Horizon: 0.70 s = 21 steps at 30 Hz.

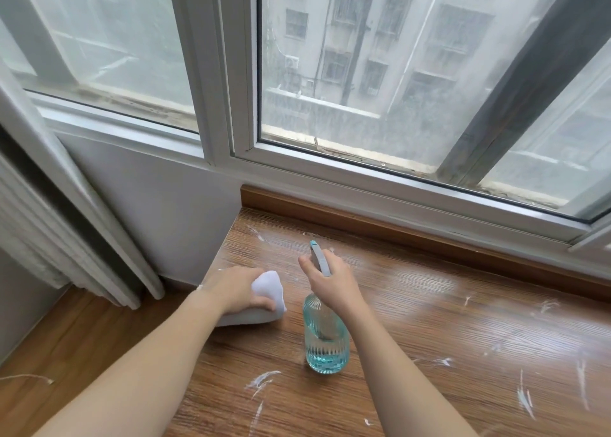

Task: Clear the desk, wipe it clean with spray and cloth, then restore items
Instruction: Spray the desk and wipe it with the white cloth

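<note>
A wooden desk runs under the window, streaked with white marks. My right hand grips the grey trigger head of a ribbed glass spray bottle with blue liquid in its lower part. The bottle stands upright near the middle of the desk, nozzle pointing away toward the window. My left hand holds a white cloth bunched at the desk's left edge, fingers curled over it, pressing it on the wood.
A white-framed window stands close behind the desk, with a wooden back rim along it. To the left the desk ends at a white wall; pale curtains hang over a wooden floor.
</note>
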{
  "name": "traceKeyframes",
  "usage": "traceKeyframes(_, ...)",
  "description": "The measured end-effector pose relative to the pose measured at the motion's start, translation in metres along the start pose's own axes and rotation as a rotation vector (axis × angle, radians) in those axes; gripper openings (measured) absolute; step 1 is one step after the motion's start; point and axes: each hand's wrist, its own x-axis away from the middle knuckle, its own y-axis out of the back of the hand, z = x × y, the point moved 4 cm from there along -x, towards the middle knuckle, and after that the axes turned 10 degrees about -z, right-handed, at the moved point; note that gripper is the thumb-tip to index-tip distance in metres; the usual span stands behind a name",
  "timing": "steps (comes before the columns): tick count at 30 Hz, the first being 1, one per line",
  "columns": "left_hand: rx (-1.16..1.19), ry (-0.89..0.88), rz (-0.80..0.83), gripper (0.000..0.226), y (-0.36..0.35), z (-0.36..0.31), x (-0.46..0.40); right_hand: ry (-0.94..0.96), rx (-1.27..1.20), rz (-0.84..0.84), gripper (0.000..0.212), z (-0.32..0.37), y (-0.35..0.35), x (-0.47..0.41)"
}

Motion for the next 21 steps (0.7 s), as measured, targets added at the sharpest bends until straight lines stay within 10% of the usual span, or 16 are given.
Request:
traceKeyframes(8,-0.359,-0.296,-0.590,0.085,-0.009,-0.018,-0.004,0.011,-0.001,0.043,0.032,0.001,-0.003,0.003)
traceKeyframes(16,-0.241,-0.058,-0.483,0.055,-0.032,-0.012,0.007,-0.020,0.061,0.116,0.027,0.000,-0.008,0.003)
traceKeyframes(21,-0.164,-0.043,-0.340,0.088,-0.032,-0.002,0.005,-0.084,0.111,0.207,0.028,-0.012,-0.015,0.009)
